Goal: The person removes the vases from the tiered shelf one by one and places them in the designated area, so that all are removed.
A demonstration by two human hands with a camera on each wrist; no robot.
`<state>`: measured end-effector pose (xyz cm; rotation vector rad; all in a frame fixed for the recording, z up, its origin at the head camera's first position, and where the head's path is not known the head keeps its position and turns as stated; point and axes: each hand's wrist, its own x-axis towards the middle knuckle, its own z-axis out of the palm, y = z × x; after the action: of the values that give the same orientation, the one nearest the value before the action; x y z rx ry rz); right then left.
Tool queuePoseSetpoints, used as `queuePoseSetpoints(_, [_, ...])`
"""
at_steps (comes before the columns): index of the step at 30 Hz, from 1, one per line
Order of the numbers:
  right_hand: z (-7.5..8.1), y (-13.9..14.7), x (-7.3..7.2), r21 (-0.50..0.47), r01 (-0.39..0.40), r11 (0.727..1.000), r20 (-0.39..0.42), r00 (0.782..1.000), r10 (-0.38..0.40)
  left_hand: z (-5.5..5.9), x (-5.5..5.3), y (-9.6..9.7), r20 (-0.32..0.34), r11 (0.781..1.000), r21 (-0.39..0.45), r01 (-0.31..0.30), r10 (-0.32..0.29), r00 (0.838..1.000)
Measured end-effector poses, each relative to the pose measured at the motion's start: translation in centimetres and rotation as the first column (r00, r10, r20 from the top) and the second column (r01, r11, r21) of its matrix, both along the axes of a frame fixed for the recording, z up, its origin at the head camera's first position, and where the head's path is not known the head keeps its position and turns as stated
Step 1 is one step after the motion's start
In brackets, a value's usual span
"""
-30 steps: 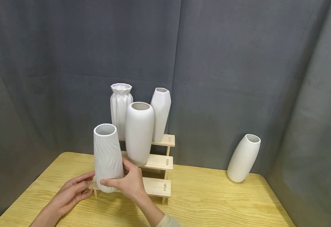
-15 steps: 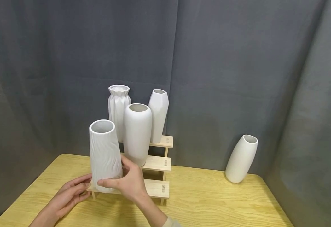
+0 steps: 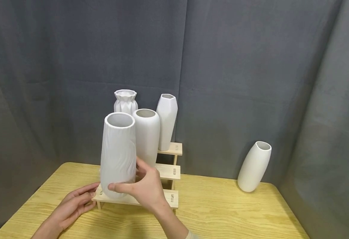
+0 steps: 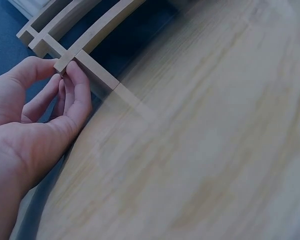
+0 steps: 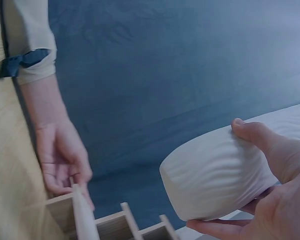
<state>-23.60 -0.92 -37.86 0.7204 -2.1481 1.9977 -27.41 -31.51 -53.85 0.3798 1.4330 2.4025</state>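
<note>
My right hand (image 3: 149,191) grips the lower part of a white vase with wavy ridges (image 3: 118,156), thumb on the near side. In the right wrist view the bottom of this ridged vase (image 5: 210,175) is apart from the stepped stand below. My left hand (image 3: 72,207) pinches the left end of the lowest step of the wooden stand (image 3: 167,199). The left wrist view shows thumb and fingers on that wooden bar's end (image 4: 65,65). A smooth white vase (image 3: 147,136) stands on the middle step, partly behind the held one.
On the top step stand a pleated-neck vase (image 3: 125,101), mostly hidden, and a faceted vase (image 3: 167,122). Another smooth vase (image 3: 254,167) stands at the table's back right. Grey curtains (image 3: 237,83) hang behind and beside the wooden table (image 3: 222,209).
My right hand has moved the ridged vase up and to the right, now covering part of the vases behind it. The left hand keeps its hold on the step's end.
</note>
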Motion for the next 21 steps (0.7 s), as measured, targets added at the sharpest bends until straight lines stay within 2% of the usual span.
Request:
queuePoseSetpoints(6, [1.6,1.5,0.6,-0.041,-0.021,0.999,0.017,1.000,0.022,-0.1,0.0,0.1,-0.010,1.000,0.007,-0.016,0.016,1.000])
queuePoseSetpoints(12, [2.9,3.2,1.1,-0.060,-0.012,0.998,0.022,1.000,0.013,-0.2,-0.1,0.1,-0.026,1.000,0.030,-0.005,0.006,1.000])
queuePoseSetpoints(21, [4.2,5.5,0.9,-0.068,0.034,0.997,-0.027,0.999,-0.036,-0.2,0.0,0.1,0.022,0.999,0.029,-0.018,0.018,1.000])
